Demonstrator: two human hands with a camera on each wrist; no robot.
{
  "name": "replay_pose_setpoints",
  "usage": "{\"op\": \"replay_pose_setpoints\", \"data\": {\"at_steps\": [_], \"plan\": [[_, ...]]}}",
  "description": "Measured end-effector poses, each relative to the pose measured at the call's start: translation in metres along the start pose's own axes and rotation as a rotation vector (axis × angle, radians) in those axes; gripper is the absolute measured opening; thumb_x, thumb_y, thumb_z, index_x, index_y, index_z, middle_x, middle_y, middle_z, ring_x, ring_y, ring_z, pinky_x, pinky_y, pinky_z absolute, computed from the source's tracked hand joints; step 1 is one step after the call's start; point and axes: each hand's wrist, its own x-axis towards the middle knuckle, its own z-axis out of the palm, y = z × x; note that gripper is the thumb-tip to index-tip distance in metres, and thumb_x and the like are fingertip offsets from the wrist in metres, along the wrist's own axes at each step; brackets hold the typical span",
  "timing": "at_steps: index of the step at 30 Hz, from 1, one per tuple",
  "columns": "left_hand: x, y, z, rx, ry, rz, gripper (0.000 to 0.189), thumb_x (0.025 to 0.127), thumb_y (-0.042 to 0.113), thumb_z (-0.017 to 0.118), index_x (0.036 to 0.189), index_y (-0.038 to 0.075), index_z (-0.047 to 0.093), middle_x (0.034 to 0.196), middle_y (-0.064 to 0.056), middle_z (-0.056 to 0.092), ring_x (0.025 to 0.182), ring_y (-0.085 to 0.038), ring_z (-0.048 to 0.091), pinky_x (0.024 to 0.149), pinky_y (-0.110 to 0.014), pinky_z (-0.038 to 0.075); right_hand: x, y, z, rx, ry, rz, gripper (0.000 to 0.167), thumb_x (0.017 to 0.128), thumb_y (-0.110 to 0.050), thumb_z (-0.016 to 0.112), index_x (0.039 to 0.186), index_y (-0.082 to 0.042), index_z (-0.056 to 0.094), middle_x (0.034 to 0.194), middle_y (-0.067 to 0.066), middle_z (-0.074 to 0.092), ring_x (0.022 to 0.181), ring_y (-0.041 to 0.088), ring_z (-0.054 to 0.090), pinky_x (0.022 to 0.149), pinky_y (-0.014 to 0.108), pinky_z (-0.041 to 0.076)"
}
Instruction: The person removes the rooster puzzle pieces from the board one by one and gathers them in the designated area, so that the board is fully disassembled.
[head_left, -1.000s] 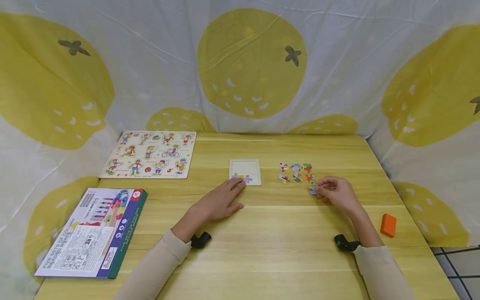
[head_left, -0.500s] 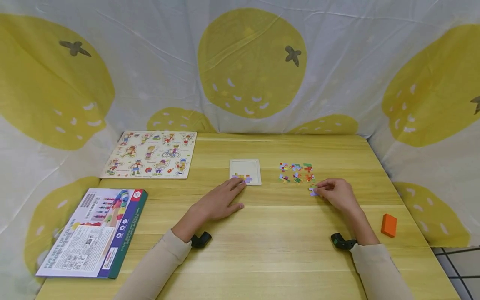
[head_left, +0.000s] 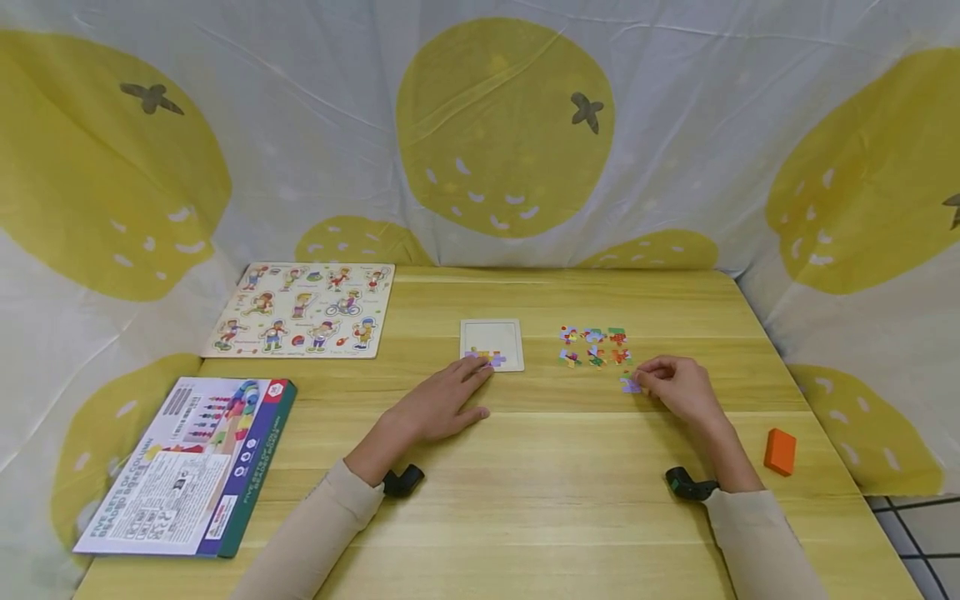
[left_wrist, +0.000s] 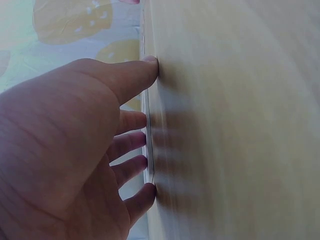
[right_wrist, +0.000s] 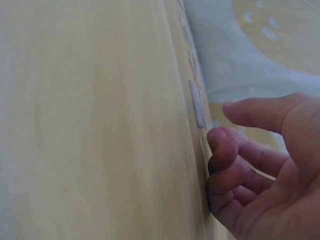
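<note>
My left hand (head_left: 442,400) lies with fingers extended at the near edge of a small square puzzle tray (head_left: 512,333). Several joined purple and yellow pieces (head_left: 495,359) fill the tray's near side, partly covered by those fingertips. In the left wrist view, the thumb and fingertips touch the table and tray edge. At a purple jigsaw piece (head_left: 631,384), flat on the table, is my right hand (head_left: 678,387). The right wrist view shows its thumb and index finger apart, with the piece (right_wrist: 197,104) beside the fingertips and not between them; the other fingers are loosely curled.
Two rows of loose jigsaw pieces (head_left: 595,357) lie right of the tray. A figure puzzle board (head_left: 300,329) sits at the back left, with a bead-toy box (head_left: 172,467) in front of it. An orange block (head_left: 780,452) stands near the right edge.
The right hand shifted slightly left around the purple piece, and its fingers have drawn off it. The piece has turned a little on the table. The left hand has stayed still.
</note>
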Motion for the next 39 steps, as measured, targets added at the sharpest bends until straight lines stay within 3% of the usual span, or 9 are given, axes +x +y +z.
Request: {"op": "replay_pose_setpoints", "data": {"at_steps": [10,20,30,39], "plan": [[-0.003,0.002,-0.004,0.011,0.025,0.012,0.071,0.106,0.042,0.055,0.162,0.004,0.032,0.169,-0.016,0.028,0.156,-0.037,0.027,0.127,-0.049,0.028,0.007,-0.018,0.003,0.009,0.018,-0.086,0.029,0.101,-0.032,0.068,0.116,-0.007,0.074,0.107,0.013,0.076,0.092,0.022,0.068,0.074,0.024,0.054],[-0.007,-0.002,-0.004,0.016,-0.012,-0.065,0.072,0.106,0.046,0.053,0.164,0.011,0.028,0.172,-0.014,0.019,0.159,-0.033,0.021,0.128,-0.051,0.024,0.027,-0.059,0.031,0.129,-0.055,-0.165,0.029,0.099,-0.024,0.071,0.119,-0.003,0.072,0.11,0.013,0.074,0.098,0.026,0.067,0.082,0.028,0.056],[-0.01,-0.001,-0.008,-0.019,-0.025,-0.049,0.07,0.107,0.042,0.054,0.163,0.007,0.03,0.171,-0.016,0.021,0.158,-0.033,0.023,0.128,-0.053,0.022,0.038,-0.091,0.065,0.2,-0.115,-0.224,0.038,0.095,-0.027,0.076,0.123,-0.003,0.072,0.108,0.011,0.075,0.097,0.025,0.07,0.081,0.033,0.056],[-0.01,-0.005,-0.005,-0.021,-0.026,-0.048,0.069,0.107,0.044,0.053,0.163,0.01,0.032,0.172,-0.015,0.02,0.158,-0.034,0.024,0.127,-0.051,0.028,0.045,-0.103,0.083,0.242,-0.145,-0.233,0.036,0.095,-0.024,0.077,0.123,-0.002,0.073,0.108,0.012,0.074,0.096,0.025,0.069,0.078,0.027,0.057]]}}
